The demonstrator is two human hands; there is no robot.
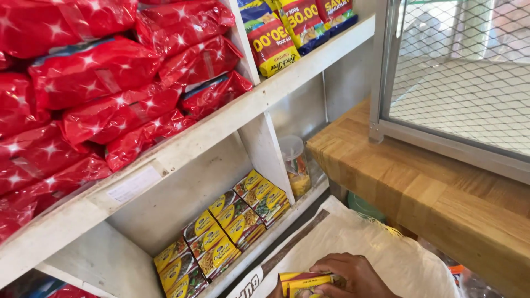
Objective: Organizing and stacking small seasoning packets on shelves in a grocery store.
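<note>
Right hand (353, 273) low at the bottom edge of the head view, fingers (345, 262) curled shut over the top of a small stack of yellow-and-red packets (303, 282). Packets held just above a white woven sack (353, 232), close to the front lip of the lower shelf (276, 232). Left hand out of view, or at most a sliver at the bottom edge beside the packets; impossible to tell which, or how its fingers stand.

On that lower shelf, rows of small yellow-and-green packets (221, 237) lying flat and overlapping, running from the lower left up toward a white upright divider (265, 149). Behind the divider, a clear plastic jar with a pale lid (295, 165), holding something yellowish, tucked into the corner.

On the upper shelf (182, 149), a heap of shiny red bags with white star marks (99, 88), stacked several deep and filling the left compartment. A pale blank-looking label (134, 185) stuck on the shelf's front edge. In the next compartment to the right, larger yellow, red and blue bags (287, 33), leaning.

To the right, a wooden counter (419, 187) of joined blocks, carrying a metal-framed wire-mesh screen (464, 72). Below the counter, a green rounded lid or rim (364, 207) peeking out beside the sack.
</note>
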